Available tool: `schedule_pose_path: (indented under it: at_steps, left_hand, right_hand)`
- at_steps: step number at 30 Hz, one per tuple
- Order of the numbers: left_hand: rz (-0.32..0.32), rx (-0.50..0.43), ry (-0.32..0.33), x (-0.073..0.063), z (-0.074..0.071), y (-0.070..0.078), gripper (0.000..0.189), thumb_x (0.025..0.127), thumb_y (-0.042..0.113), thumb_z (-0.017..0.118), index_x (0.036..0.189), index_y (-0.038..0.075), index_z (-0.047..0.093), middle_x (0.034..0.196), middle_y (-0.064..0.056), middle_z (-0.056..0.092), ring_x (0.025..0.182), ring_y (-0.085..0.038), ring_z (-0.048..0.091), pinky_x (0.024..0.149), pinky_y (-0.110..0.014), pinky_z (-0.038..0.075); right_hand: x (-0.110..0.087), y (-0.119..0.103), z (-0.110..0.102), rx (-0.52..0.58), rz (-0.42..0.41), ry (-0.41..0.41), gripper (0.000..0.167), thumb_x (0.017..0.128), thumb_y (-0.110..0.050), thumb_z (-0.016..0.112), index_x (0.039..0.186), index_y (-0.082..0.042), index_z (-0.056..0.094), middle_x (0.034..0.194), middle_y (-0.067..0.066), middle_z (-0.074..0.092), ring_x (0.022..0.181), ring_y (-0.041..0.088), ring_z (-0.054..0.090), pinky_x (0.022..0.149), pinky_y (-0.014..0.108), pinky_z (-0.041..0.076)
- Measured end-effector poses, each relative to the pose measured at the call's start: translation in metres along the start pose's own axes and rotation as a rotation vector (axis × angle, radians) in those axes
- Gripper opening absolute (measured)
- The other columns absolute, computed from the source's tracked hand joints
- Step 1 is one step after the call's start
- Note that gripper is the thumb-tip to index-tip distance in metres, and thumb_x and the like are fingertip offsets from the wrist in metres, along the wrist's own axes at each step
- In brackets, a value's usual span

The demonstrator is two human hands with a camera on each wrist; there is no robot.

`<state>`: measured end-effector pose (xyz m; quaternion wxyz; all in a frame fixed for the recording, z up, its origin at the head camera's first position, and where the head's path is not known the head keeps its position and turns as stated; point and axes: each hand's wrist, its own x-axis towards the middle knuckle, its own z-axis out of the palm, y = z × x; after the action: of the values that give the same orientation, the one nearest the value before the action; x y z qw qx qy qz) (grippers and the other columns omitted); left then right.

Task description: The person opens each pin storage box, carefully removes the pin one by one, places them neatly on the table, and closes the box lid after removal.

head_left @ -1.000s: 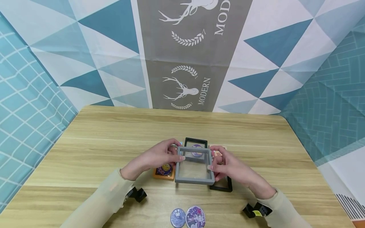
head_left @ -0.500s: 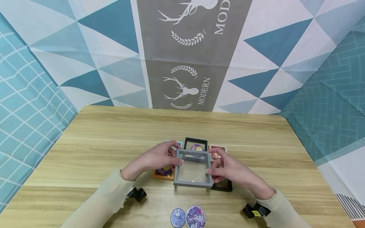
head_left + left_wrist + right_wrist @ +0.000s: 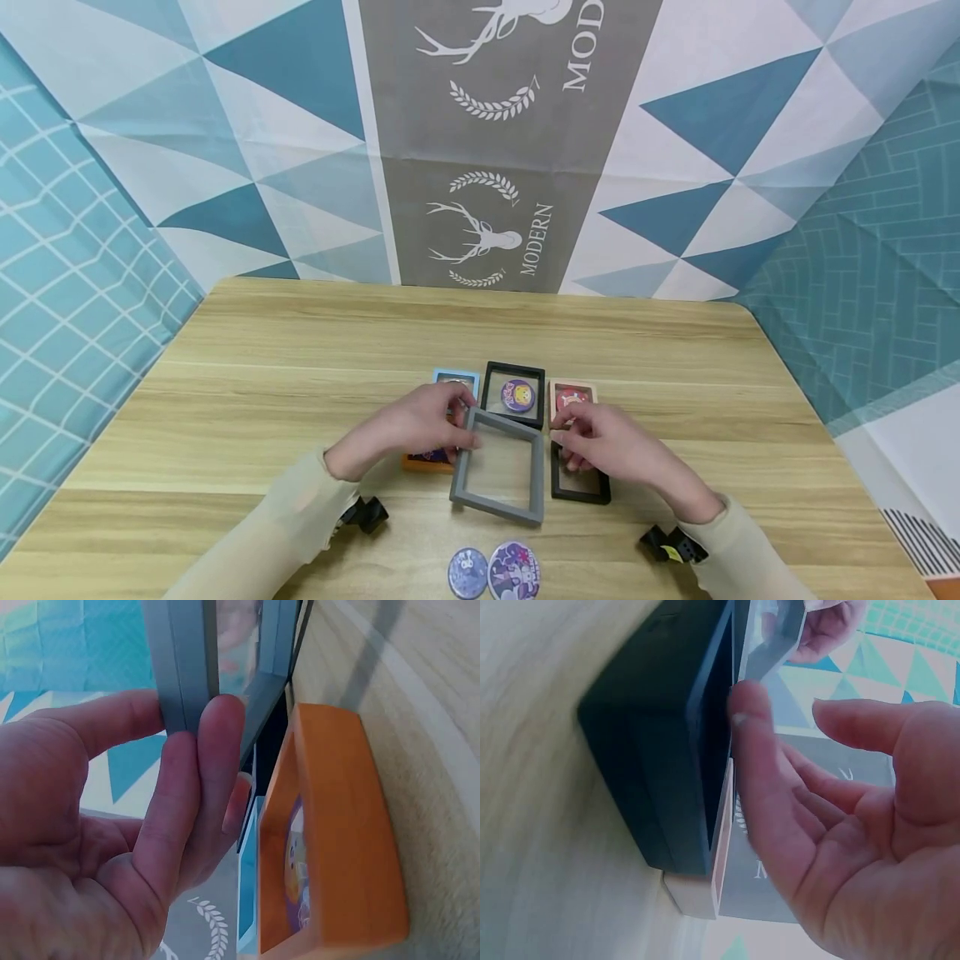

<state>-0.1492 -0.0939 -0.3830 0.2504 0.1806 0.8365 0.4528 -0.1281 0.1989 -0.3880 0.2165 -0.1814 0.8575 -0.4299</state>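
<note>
My left hand (image 3: 431, 419) pinches the left side of a grey square display frame (image 3: 537, 479) with a clear pane. The frame is held tilted over the table, its right side free. In the left wrist view, the thumb and fingertips of the left hand (image 3: 112, 795) close on the frame's grey edge. My right hand (image 3: 611, 446) is off the frame, just beyond its right side, above a small black frame (image 3: 581, 498). The right wrist view has that thumb and forefinger apart with nothing between them. Two round purple badges (image 3: 468, 573) (image 3: 514, 572) lie at the table's front.
Behind the hands stand a light blue frame (image 3: 456, 372), a black frame (image 3: 515, 367) with a round badge (image 3: 517, 396), and a pink frame (image 3: 572, 386). An orange frame (image 3: 345, 825) sits beside the left hand. Patterned cloth (image 3: 480, 125) hangs behind the wooden table (image 3: 300, 333).
The right hand has let go of the grey frame. The frame has turned clockwise and come a little nearer the front in the left hand, uncovering more of the black frame behind.
</note>
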Motion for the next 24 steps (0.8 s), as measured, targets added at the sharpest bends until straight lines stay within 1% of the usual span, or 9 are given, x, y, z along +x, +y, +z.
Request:
schedule_pose_path:
  at_steps: [2, 5, 8, 12, 14, 17, 21, 24]
  left_hand:
    - [-0.01, 0.001, -0.001, 0.0, 0.001, 0.001, 0.047, 0.084, 0.017, 0.082, 0.121, 0.0, 0.058, 0.082, -0.009, 0.058, 0.062, -0.02, 0.068, 0.06, -0.036, 0.056]
    - [-0.043, 0.036, 0.002, -0.001, 0.003, 0.003, 0.054, 0.086, 0.024, 0.081, 0.128, 0.001, 0.057, 0.088, -0.007, 0.059, 0.064, -0.018, 0.068, 0.058, -0.032, 0.053]
    - [-0.085, 0.076, 0.009, -0.002, 0.004, 0.006, 0.062, 0.089, 0.037, 0.076, 0.135, 0.002, 0.055, 0.091, -0.004, 0.062, 0.066, -0.017, 0.068, 0.055, -0.031, 0.049]
    - [-0.114, 0.101, 0.026, -0.005, 0.005, 0.012, 0.071, 0.092, 0.05, 0.068, 0.139, 0.0, 0.052, 0.084, -0.001, 0.067, 0.067, -0.017, 0.067, 0.059, -0.032, 0.052]
    - [-0.119, 0.118, 0.035, -0.007, 0.005, 0.015, 0.073, 0.093, 0.053, 0.065, 0.14, -0.002, 0.052, 0.08, 0.0, 0.068, 0.068, -0.016, 0.067, 0.062, -0.032, 0.054]
    - [-0.117, 0.136, 0.041, -0.009, 0.006, 0.018, 0.074, 0.093, 0.055, 0.063, 0.138, -0.004, 0.053, 0.077, 0.001, 0.069, 0.07, -0.015, 0.067, 0.065, -0.032, 0.054]
    - [-0.113, 0.133, 0.042, -0.009, 0.006, 0.018, 0.068, 0.093, 0.055, 0.062, 0.13, -0.003, 0.059, 0.076, 0.0, 0.069, 0.07, -0.015, 0.068, 0.063, -0.032, 0.053]
    - [-0.113, 0.134, 0.037, -0.009, 0.007, 0.018, 0.066, 0.094, 0.055, 0.062, 0.127, -0.002, 0.061, 0.075, 0.0, 0.069, 0.071, -0.016, 0.068, 0.064, -0.033, 0.054]
  right_hand:
    - [0.001, 0.001, 0.001, -0.052, -0.024, -0.003, 0.019, 0.101, -0.015, 0.059, 0.112, 0.0, 0.063, 0.078, 0.003, 0.065, 0.068, 0.02, 0.067, 0.06, 0.033, 0.057]
    - [0.002, 0.003, 0.002, -0.105, -0.046, -0.002, 0.017, 0.101, -0.018, 0.059, 0.107, -0.004, 0.065, 0.077, 0.001, 0.065, 0.067, 0.018, 0.067, 0.059, 0.03, 0.055]
    - [0.002, 0.003, 0.003, -0.118, -0.052, 0.001, 0.017, 0.101, -0.02, 0.059, 0.105, -0.005, 0.065, 0.076, 0.0, 0.065, 0.067, 0.018, 0.067, 0.058, 0.029, 0.054]
    - [0.003, 0.003, 0.003, -0.134, -0.054, 0.003, 0.017, 0.101, -0.021, 0.058, 0.105, -0.005, 0.065, 0.075, -0.001, 0.066, 0.067, 0.017, 0.066, 0.057, 0.029, 0.054]
    - [0.002, 0.002, 0.003, -0.142, -0.053, 0.006, 0.018, 0.101, -0.022, 0.059, 0.106, -0.006, 0.065, 0.075, -0.002, 0.066, 0.067, 0.017, 0.066, 0.057, 0.029, 0.053]
    - [0.002, 0.001, 0.003, -0.15, -0.048, 0.008, 0.019, 0.101, -0.024, 0.059, 0.105, -0.007, 0.065, 0.075, -0.002, 0.066, 0.066, 0.017, 0.066, 0.056, 0.029, 0.051]
    - [0.001, 0.001, 0.003, -0.152, -0.039, 0.011, 0.019, 0.101, -0.026, 0.059, 0.106, -0.008, 0.065, 0.075, -0.003, 0.066, 0.066, 0.017, 0.065, 0.056, 0.029, 0.05]
    - [0.002, 0.001, 0.002, -0.16, -0.027, 0.014, 0.02, 0.102, -0.026, 0.058, 0.107, -0.008, 0.065, 0.076, -0.003, 0.067, 0.066, 0.016, 0.065, 0.056, 0.029, 0.049]
